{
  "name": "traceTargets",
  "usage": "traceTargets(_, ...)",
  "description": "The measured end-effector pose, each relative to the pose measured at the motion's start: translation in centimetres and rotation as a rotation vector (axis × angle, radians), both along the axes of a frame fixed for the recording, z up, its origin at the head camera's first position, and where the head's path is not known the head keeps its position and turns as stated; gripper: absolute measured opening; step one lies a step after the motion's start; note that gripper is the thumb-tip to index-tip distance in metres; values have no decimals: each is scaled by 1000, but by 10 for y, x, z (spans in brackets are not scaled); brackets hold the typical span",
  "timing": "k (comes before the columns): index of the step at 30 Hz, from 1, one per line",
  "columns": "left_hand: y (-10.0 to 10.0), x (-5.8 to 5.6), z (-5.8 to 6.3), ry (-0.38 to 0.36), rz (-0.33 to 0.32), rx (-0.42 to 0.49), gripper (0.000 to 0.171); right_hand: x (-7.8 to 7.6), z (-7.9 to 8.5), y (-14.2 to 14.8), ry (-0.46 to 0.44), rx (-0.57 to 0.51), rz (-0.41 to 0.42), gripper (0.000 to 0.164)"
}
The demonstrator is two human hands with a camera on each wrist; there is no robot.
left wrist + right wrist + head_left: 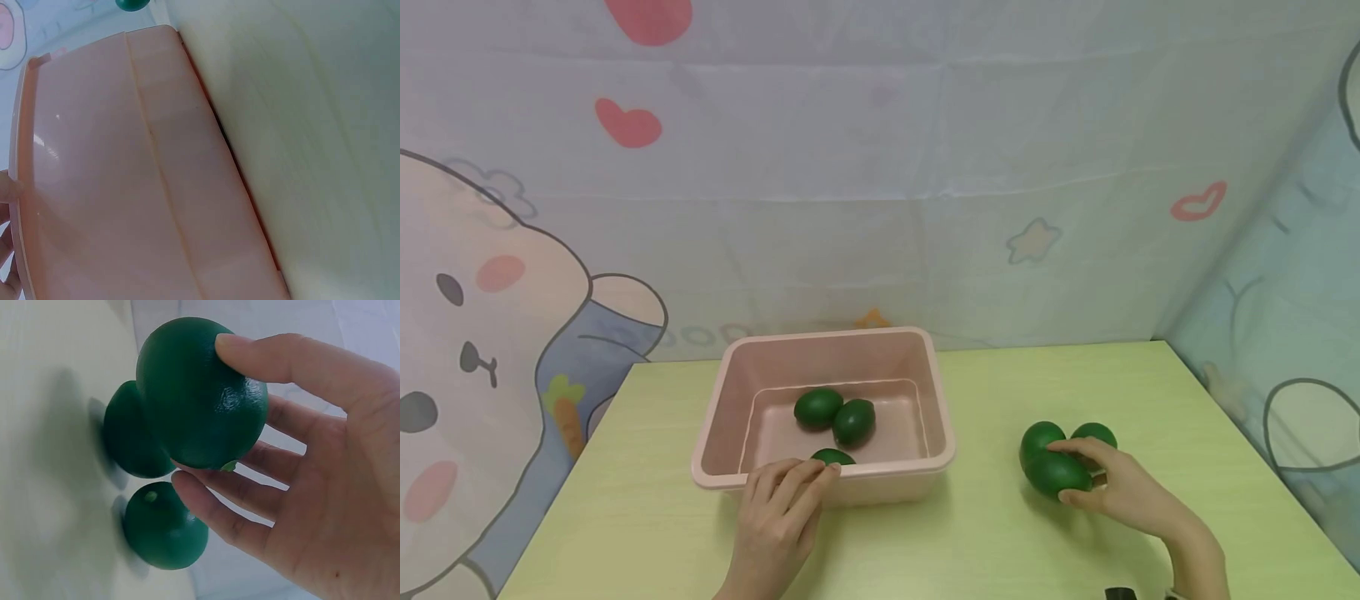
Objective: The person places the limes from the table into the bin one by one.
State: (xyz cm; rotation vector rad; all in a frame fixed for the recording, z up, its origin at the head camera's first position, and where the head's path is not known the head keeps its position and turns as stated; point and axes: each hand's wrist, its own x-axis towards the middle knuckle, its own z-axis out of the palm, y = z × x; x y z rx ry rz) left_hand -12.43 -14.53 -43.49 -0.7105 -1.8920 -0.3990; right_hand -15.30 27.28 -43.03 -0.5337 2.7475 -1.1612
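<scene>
My right hand (1123,492) grips a dark green avocado (1057,474) between the thumb and fingers. In the right wrist view this avocado is held in front of two others on the table. One of these, an avocado (1042,442), sits just behind it on the left; the other avocado (1094,432) is partly hidden by my fingers. My left hand (775,521) holds the near rim of a pale pink plastic bin (895,471), fingers hooked over the edge. Inside lie three more avocados (818,407), one of them mostly hidden behind the near wall.
Both the bin and the loose avocados rest on a light yellow-green table (992,392). A printed cloth (880,200) with hearts and a cartoon animal hangs along the back edge, and another cloth (1292,350) hangs on the right side.
</scene>
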Motion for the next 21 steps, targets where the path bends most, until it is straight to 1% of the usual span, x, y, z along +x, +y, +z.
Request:
traceTargets(4, 0, 0, 0, 2, 0, 0, 31, 0, 6, -2, 82, 18, 13, 57)
traceTargets(9, 0, 0, 0, -8, -2, -1, 31, -1, 11, -5, 145, 17, 22, 55)
traceTargets(15, -2, 0, 0, -8, 0, -2, 32, -5, 19, -13, 156, 44, -12, 55)
traceTargets(21, -2, 0, 0, -6, 4, -1, 32, -8, 34, -22, 171, 35, 15, 53)
